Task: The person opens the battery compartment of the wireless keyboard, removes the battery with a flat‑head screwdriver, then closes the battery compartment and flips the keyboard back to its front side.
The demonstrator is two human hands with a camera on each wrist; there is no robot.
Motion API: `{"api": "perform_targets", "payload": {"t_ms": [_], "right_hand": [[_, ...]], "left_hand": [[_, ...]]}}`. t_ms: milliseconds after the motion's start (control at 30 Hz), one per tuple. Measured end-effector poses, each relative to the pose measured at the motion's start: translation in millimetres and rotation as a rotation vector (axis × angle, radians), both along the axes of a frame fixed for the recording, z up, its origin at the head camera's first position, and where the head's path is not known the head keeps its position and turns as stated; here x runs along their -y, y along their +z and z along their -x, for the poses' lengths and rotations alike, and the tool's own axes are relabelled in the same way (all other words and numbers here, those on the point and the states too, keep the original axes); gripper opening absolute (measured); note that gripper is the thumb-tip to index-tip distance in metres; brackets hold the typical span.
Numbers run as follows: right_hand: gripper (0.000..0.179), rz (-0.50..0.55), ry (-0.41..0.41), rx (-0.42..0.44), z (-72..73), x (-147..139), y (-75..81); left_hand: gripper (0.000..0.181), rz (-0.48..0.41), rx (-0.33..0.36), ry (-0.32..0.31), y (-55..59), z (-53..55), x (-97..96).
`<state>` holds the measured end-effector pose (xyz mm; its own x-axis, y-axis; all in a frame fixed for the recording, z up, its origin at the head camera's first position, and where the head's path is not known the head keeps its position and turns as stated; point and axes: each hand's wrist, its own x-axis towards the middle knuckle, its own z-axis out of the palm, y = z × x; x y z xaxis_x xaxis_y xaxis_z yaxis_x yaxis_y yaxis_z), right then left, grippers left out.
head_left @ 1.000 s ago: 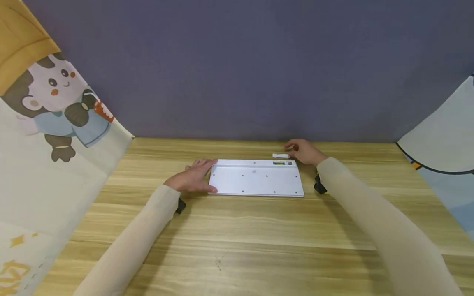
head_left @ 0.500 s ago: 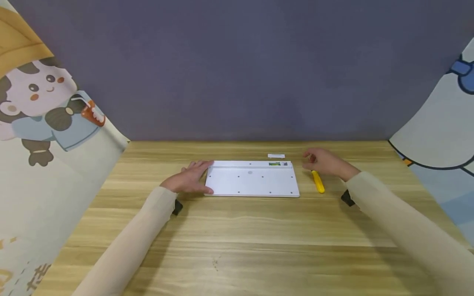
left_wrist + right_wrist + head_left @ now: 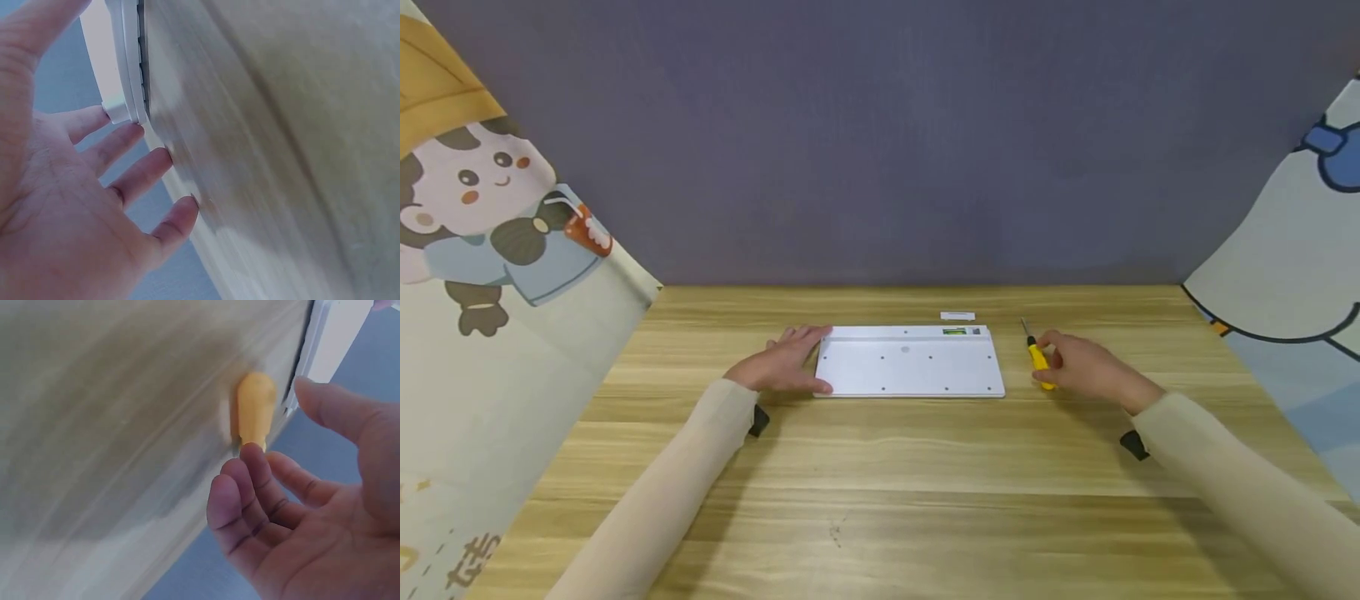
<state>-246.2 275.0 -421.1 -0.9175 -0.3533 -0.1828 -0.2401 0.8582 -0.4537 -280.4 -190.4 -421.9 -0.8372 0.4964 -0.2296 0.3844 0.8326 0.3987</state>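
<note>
A white keyboard (image 3: 910, 367) lies face down on the wooden table. My left hand (image 3: 782, 362) rests at its left end, thumb at the near corner and fingers at the far corner. In the left wrist view, the fingers are spread and fairly straight, and the outer two are off the keyboard (image 3: 106, 56). My right hand (image 3: 1086, 367) reaches over a yellow screwdriver (image 3: 1039, 362), whose tip points away from me. The right wrist view has the fingers beside the handle's narrow neck, with the thumb apart from the yellow handle (image 3: 256, 403).
A small white battery cover (image 3: 957, 316) lies just behind the keyboard. A green battery (image 3: 954, 332) shows in the bay at the keyboard's far right. Behind the table (image 3: 910, 483) stands a dark grey panel (image 3: 910, 150).
My right hand has left the area beside the battery cover and moved right and nearer to me, over the screwdriver. The left hand stays at the keyboard.
</note>
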Motion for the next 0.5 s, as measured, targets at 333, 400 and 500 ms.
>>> {"api": "perform_targets", "payload": {"t_ms": [333, 400, 500], "right_hand": [[0.051, -0.005, -0.045, -0.052, -40.8, 14, -11.4], [0.050, -0.003, -0.051, -0.050, -42.2, 15, -10.2], [0.050, 0.001, -0.072, -0.034, -44.2, 15, -8.6]], "left_hand": [[0.106, 0.007, 0.010, -0.037, -0.8, -17.5, 9.5], [0.106, 0.005, 0.020, -0.035, 1.1, -18.5, 10.3], [0.106, -0.003, 0.025, -0.039, 3.9, -20.0, 11.3]]}}
